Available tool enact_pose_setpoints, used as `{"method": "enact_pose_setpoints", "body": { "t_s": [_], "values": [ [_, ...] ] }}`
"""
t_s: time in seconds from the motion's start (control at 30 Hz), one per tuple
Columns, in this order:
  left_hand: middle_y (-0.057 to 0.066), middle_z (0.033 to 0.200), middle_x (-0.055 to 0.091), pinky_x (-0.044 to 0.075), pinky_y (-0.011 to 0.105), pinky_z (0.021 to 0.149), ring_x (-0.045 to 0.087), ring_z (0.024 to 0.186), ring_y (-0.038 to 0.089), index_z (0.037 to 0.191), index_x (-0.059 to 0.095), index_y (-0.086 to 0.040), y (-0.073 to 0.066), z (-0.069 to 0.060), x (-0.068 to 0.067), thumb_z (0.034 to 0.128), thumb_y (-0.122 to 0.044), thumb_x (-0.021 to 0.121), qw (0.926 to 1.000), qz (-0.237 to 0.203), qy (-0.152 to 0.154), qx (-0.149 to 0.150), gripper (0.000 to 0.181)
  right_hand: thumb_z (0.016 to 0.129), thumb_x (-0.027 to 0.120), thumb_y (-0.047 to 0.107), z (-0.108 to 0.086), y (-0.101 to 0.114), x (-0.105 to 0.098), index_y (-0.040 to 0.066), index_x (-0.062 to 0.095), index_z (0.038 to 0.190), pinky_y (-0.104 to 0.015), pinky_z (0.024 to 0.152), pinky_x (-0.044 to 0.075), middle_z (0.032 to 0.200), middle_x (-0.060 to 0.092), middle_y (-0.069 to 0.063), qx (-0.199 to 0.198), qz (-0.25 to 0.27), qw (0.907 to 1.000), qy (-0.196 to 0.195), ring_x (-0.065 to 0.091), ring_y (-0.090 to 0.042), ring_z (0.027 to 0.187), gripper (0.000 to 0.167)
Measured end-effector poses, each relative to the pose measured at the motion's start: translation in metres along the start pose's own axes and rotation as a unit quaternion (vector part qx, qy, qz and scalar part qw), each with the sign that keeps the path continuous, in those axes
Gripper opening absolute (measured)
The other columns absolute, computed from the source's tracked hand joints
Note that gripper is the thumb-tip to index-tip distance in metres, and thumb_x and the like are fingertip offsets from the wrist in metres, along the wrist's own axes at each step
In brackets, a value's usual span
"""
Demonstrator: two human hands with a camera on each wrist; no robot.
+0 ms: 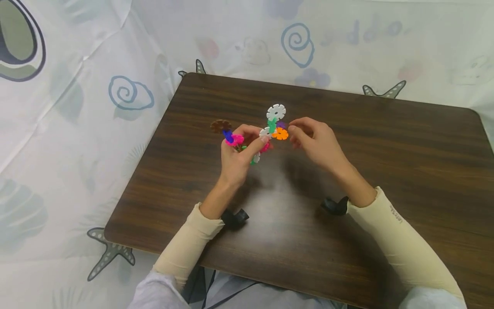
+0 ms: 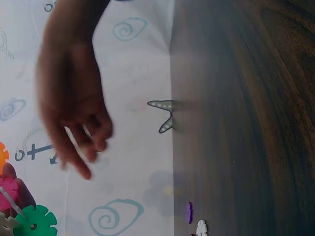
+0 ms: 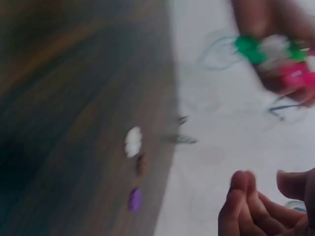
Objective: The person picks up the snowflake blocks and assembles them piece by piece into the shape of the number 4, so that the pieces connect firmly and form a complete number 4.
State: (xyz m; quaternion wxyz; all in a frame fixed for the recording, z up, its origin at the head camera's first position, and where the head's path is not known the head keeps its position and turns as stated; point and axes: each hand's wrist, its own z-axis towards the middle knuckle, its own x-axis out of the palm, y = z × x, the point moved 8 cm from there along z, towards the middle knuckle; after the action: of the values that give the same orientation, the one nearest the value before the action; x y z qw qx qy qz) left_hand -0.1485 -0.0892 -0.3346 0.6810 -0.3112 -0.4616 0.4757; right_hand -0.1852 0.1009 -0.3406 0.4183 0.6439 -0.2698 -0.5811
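In the head view my left hand (image 1: 240,155) holds a joined cluster of notched plastic discs between thumb and fingers. A pink disc (image 1: 235,140), a blue disc (image 1: 227,136) and a brown disc (image 1: 221,125) show on its left side. To its right are an orange disc (image 1: 281,134) and a green disc (image 1: 272,125). My right hand (image 1: 318,143) hovers just right of the cluster. The right wrist view shows its thumb apart from loosely bent fingers (image 3: 251,209), with nothing between them. Part of the cluster is hidden by the left hand.
A dark wooden table (image 1: 405,171) lies under both hands. On it the right wrist view shows a white disc (image 3: 133,142), a brown disc (image 3: 142,164) and a purple disc (image 3: 135,199). A patterned white sheet (image 1: 239,25) hangs behind the table.
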Motion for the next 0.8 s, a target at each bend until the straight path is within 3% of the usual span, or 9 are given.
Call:
{"method": "enact_pose_setpoints", "body": {
  "t_s": [0.07,0.27,0.43,0.7,0.8],
  "values": [
    [0.003,0.088,0.075,0.062,0.027,0.07,0.076,0.074,0.023,0.095,0.067,0.005,0.0,0.0,0.001,0.0906,-0.003,0.073,1.0,0.001,0.005,-0.002,0.011,0.106,0.059,0.035,0.006,-0.008,0.001,0.009,0.066,0.131,-0.032,0.077,0.055,0.101,0.076,-0.013,-0.002,-0.053,0.9986,-0.004,0.071,-0.027,0.086,0.037],
    [0.0,0.088,0.076,0.061,0.025,0.071,0.076,0.076,0.016,0.098,0.065,0.009,-0.002,-0.001,0.005,0.0909,0.001,0.069,0.9998,0.009,0.017,0.008,0.011,0.103,0.061,0.022,0.021,-0.02,0.008,0.004,0.062,0.138,-0.049,0.092,0.058,0.117,0.074,-0.02,-0.005,-0.118,0.993,-0.002,0.07,-0.035,0.103,0.039],
    [-0.001,0.087,0.075,0.061,0.025,0.069,0.076,0.075,0.017,0.098,0.061,0.014,-0.003,-0.001,0.006,0.0904,0.003,0.068,0.9998,0.003,0.018,0.011,0.015,0.098,0.063,0.013,0.033,-0.023,0.024,0.001,0.06,0.14,-0.05,0.098,0.056,0.12,0.071,-0.022,-0.014,-0.167,0.9855,0.025,0.067,-0.036,0.106,0.043],
    [-0.001,0.085,0.074,0.062,0.027,0.07,0.076,0.073,0.016,0.098,0.059,0.017,-0.001,-0.002,0.008,0.09,0.006,0.067,0.9997,-0.008,0.024,0.007,0.016,0.099,0.068,0.03,0.047,-0.04,0.045,0.003,0.057,0.143,-0.052,0.101,0.05,0.129,0.065,-0.021,0.011,-0.219,0.9732,0.071,0.06,-0.037,0.113,0.053],
    [-0.002,0.084,0.074,0.062,0.026,0.07,0.075,0.073,0.015,0.097,0.059,0.017,0.0,-0.002,0.01,0.0896,0.006,0.067,0.9996,-0.008,0.026,0.008,0.016,0.099,0.068,0.034,0.05,-0.046,0.052,0.004,0.063,0.132,-0.05,0.094,0.051,0.116,0.067,-0.019,0.012,-0.216,0.9719,0.092,0.061,-0.035,0.103,0.044]
  ]
}}
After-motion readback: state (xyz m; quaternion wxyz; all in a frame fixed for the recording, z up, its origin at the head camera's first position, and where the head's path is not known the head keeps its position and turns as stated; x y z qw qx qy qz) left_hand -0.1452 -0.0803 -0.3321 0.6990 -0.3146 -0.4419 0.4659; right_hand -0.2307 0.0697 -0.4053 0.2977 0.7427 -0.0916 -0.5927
